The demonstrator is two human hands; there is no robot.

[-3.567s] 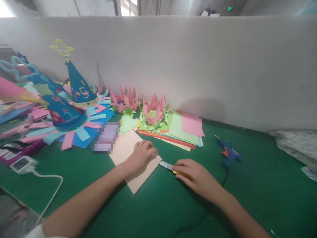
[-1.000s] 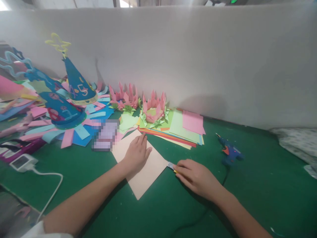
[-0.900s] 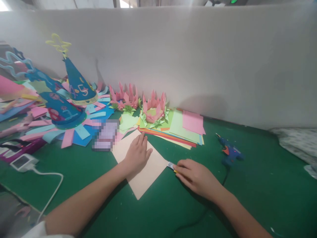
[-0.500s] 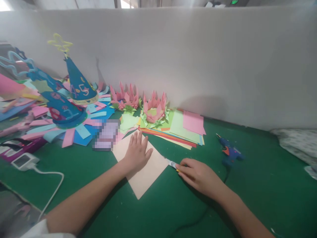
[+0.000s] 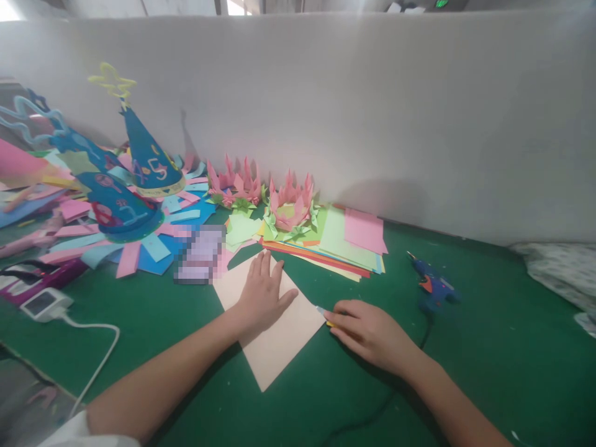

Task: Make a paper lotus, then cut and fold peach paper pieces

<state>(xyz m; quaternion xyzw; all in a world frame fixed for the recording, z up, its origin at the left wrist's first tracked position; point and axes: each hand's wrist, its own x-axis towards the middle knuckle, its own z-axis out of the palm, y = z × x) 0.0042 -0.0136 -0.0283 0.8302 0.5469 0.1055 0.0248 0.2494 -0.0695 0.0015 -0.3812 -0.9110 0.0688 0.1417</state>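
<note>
A pale cream sheet of paper (image 5: 279,354) lies at an angle on the green table (image 5: 195,385). My left hand (image 5: 263,295) rests flat on its upper middle, fingers outstretched and thumb spread towards the right. In my right hand (image 5: 367,329) is a craft knife (image 5: 321,311), its silver blade and a bit of yellow handle showing past the fingertips. The blade is at the sheet's right corner. Most of the handle is hidden by my curled fingers.
Behind the sheet are a stack of coloured paper (image 5: 354,257) and a pink paper lotus (image 5: 291,202). A blue glue gun (image 5: 435,288) lies right, its cord running forward. Left are a pixelated phone-like object (image 5: 202,254), blue cone hats (image 5: 149,155) and a white cable (image 5: 112,347).
The cream sheet has shifted slightly towards me and to the right, with my left hand moving along on it. The knife now shows less blade beside the paper's corner.
</note>
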